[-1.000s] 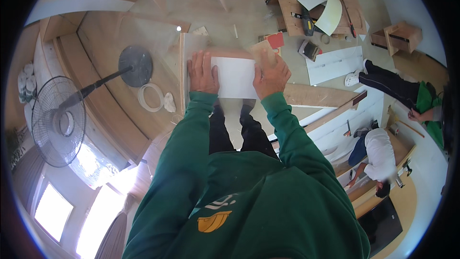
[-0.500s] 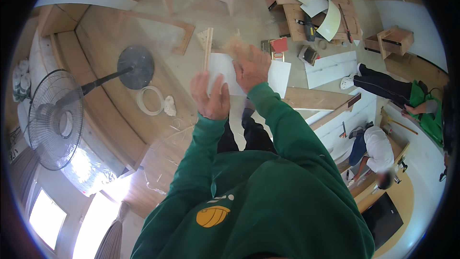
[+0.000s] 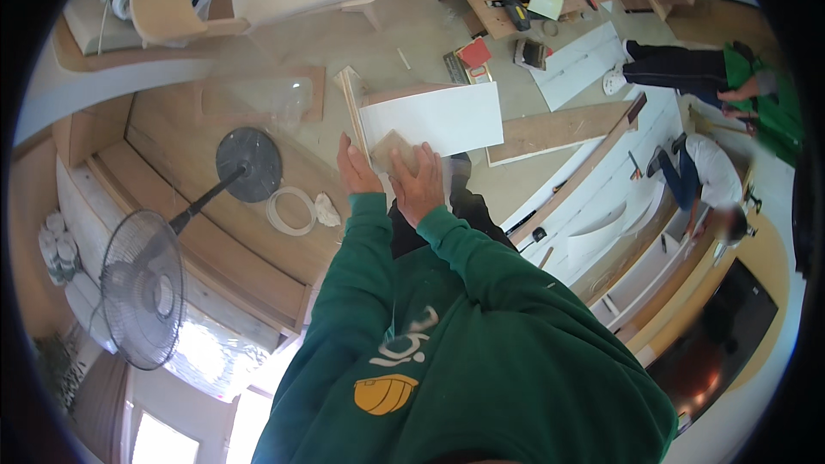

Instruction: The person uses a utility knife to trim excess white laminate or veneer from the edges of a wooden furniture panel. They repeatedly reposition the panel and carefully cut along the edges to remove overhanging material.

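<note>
In front of me is a box-like piece, perhaps a drawer, with a white side (image 3: 447, 116) and a light wooden end strip (image 3: 353, 107). My left hand (image 3: 357, 170) is at the near end of that strip, fingers stretched out along its outer edge. My right hand (image 3: 419, 185) presses a square brown piece of sandpaper (image 3: 393, 146) against the left part of the white side. Its fingers lie over the sheet and hide part of it. Both green sleeves come up from below.
A standing fan (image 3: 142, 292) with a round black base (image 3: 248, 163) stands left, near a coiled white strip (image 3: 290, 211). Tools and curved offcuts lie on a wooden table (image 3: 481, 4). Boards (image 3: 559, 131) lie at right. Two other people (image 3: 718, 172) are at far right.
My right hand has come down and left, bringing the blurred brown sheet onto the white side. My left hand has moved slightly down beside the wooden strip. The view has shifted.
</note>
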The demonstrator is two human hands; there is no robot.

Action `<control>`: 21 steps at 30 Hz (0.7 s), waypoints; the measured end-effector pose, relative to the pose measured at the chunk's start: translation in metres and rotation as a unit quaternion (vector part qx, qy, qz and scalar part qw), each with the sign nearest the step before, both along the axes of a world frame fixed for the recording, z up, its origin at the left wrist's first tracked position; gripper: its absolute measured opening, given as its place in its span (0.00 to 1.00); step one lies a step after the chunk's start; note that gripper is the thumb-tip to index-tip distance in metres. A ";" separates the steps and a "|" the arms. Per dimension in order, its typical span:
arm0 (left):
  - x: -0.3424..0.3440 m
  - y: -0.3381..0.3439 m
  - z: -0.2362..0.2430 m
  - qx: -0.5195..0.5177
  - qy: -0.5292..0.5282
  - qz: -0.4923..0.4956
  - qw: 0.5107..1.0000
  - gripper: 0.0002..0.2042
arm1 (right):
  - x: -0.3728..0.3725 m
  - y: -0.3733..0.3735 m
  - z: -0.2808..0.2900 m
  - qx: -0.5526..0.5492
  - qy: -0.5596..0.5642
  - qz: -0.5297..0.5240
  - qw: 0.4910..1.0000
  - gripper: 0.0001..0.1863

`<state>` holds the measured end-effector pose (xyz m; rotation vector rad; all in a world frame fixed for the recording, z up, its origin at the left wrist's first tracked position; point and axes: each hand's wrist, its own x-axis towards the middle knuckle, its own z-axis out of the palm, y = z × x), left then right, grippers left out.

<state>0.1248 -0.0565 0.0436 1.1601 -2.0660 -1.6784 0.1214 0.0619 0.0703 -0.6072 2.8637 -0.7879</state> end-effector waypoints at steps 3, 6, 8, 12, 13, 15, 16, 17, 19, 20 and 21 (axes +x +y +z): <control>-0.001 0.001 0.006 -0.116 -0.019 -0.048 0.992 0.23 | -0.009 0.032 -0.007 0.073 0.030 0.002 0.997 0.30; -0.005 0.004 0.009 -0.141 -0.031 -0.077 0.986 0.24 | -0.060 0.098 -0.010 0.154 0.066 -0.169 0.971 0.29; -0.006 0.005 0.008 -0.062 -0.037 -0.052 0.996 0.23 | -0.082 0.132 -0.003 0.127 0.008 -0.175 0.976 0.30; -0.005 0.001 0.007 -0.086 -0.056 -0.072 0.992 0.22 | -0.104 0.115 -0.006 -0.021 0.164 -0.348 0.923 0.28; -0.005 -0.001 0.007 -0.097 -0.060 -0.085 0.990 0.22 | -0.105 0.101 -0.010 -0.023 0.168 -0.334 0.927 0.28; -0.005 -0.001 0.007 -0.093 -0.058 -0.100 0.989 0.21 | -0.105 0.086 -0.014 0.028 0.152 -0.292 0.944 0.28; -0.005 -0.001 0.008 -0.107 -0.069 -0.107 0.986 0.21 | -0.101 0.082 -0.013 0.124 0.158 -0.205 0.958 0.29; -0.007 0.000 0.009 -0.122 -0.068 -0.114 0.984 0.22 | -0.106 0.083 -0.014 0.114 0.106 -0.212 0.965 0.29; -0.008 0.001 0.011 -0.131 -0.060 -0.110 0.983 0.22 | -0.107 0.088 -0.012 0.075 0.038 -0.211 0.974 0.28; -0.008 0.001 0.013 -0.122 -0.062 -0.110 0.984 0.22 | -0.108 0.090 -0.011 0.055 0.096 -0.217 0.970 0.28; -0.009 0.002 0.015 -0.116 -0.055 -0.109 0.986 0.22 | -0.111 0.090 -0.012 0.038 0.138 -0.243 0.959 0.28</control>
